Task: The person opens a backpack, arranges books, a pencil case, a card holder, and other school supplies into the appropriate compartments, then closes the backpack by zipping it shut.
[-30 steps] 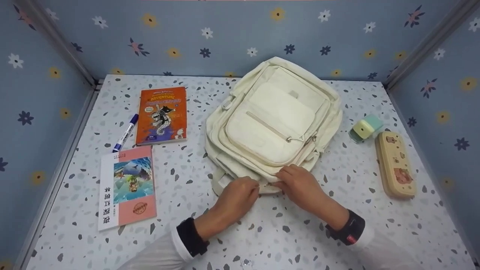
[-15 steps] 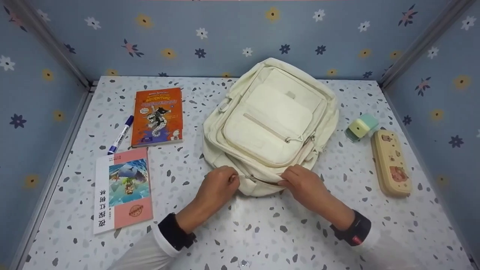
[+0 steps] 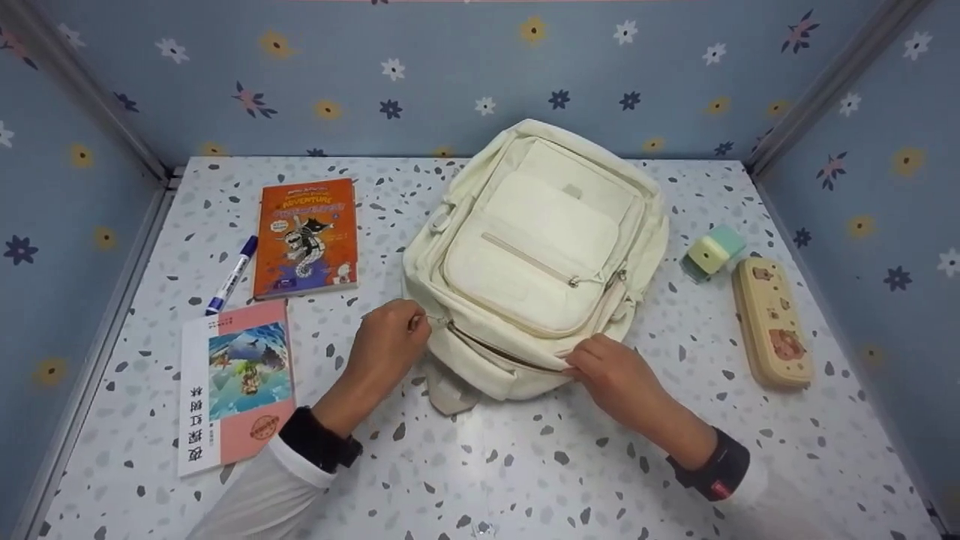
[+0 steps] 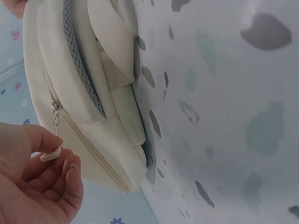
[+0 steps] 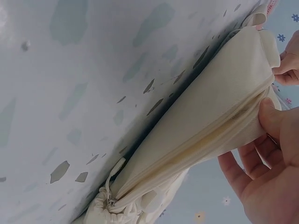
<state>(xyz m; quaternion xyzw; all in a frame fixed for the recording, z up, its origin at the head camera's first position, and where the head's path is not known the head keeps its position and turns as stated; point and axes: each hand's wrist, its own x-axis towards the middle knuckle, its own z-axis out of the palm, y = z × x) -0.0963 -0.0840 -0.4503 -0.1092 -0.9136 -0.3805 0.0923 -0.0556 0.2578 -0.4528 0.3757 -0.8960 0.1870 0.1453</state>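
A cream backpack (image 3: 551, 217) lies front side up, its top end turned toward the person. My left hand (image 3: 386, 341) pinches the cord pull (image 4: 51, 155) of a zipper at the bag's near left corner. In the left wrist view the cord stretches taut from the metal slider (image 4: 55, 105) to thumb and fingers. Behind the slider, a dark slit (image 3: 487, 349) gapes along the near edge. My right hand (image 3: 619, 382) grips the fabric beside that zipper, at the right end of the slit. The right wrist view shows its thumb (image 5: 271, 116) pressed on the cloth near the seam.
Left of the bag lie an orange book (image 3: 306, 238), a blue-capped marker (image 3: 232, 276) and a pink and white book (image 3: 236, 386). To the right are a green and yellow block-like item (image 3: 712, 253) and a pale yellow pencil case (image 3: 772, 322). Patterned panels (image 3: 450, 67) enclose the table.
My left hand has drawn the zipper pull leftward around the near edge, and the slit behind it has lengthened. My right hand stays gripping the fabric at nearly the same place.
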